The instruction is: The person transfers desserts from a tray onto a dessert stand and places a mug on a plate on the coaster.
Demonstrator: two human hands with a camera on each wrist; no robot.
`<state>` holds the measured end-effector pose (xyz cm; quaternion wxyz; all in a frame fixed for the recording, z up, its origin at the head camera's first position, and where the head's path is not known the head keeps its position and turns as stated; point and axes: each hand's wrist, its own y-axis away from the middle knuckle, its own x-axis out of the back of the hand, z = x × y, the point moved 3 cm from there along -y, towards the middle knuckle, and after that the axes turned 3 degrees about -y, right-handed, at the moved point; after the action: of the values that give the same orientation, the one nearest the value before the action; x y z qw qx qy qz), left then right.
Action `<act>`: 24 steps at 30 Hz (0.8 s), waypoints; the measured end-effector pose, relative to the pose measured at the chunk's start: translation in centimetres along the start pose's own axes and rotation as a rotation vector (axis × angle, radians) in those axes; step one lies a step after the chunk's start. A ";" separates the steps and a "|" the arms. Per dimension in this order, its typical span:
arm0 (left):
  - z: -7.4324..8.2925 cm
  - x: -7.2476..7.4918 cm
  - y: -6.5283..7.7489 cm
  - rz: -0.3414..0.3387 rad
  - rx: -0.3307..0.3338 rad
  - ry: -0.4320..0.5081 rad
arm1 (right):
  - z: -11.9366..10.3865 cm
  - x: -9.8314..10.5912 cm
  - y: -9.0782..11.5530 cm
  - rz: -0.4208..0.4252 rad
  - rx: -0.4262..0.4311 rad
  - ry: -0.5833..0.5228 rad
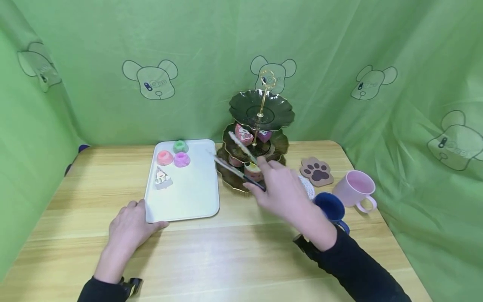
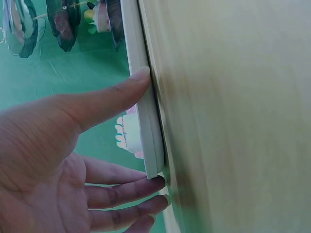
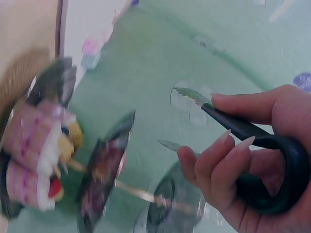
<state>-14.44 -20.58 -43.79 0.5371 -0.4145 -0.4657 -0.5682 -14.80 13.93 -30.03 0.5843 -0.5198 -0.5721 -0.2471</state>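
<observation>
My right hand (image 1: 284,191) grips a pair of dark-handled tongs (image 3: 238,127). Their two arms are spread, with nothing seen between the tips, in front of a three-tier dark scalloped cake stand (image 1: 279,144). On the stand's middle tier sits a pink toy cake slice (image 1: 244,135); layered toy cakes (image 3: 34,136) fill the lowest one. At the front left corner of a white tray (image 1: 194,193), my left hand (image 1: 130,224) lays its thumb along the front edge and its fingers by the left side. The tray holds green, pink and purple toy donuts (image 1: 182,159) and a white cake slice (image 1: 162,178).
Right of the stand lie a brown paw-print coaster (image 1: 317,172) and a white round mat (image 1: 307,187), partly hidden by the right hand. A blue mug (image 1: 330,205) and a pink mug (image 1: 352,191) stand near the table's right edge. A green curtain (image 1: 203,54) hangs behind.
</observation>
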 end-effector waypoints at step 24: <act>-0.2 0.0 0.1 0.031 -0.012 0.005 | -7.5 -14.5 -2.8 -0.189 0.108 0.017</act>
<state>-14.30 -20.77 -43.85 0.5446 -0.4232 -0.4546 -0.5637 -17.45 1.84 -41.04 0.5901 -0.4292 -0.6263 -0.2744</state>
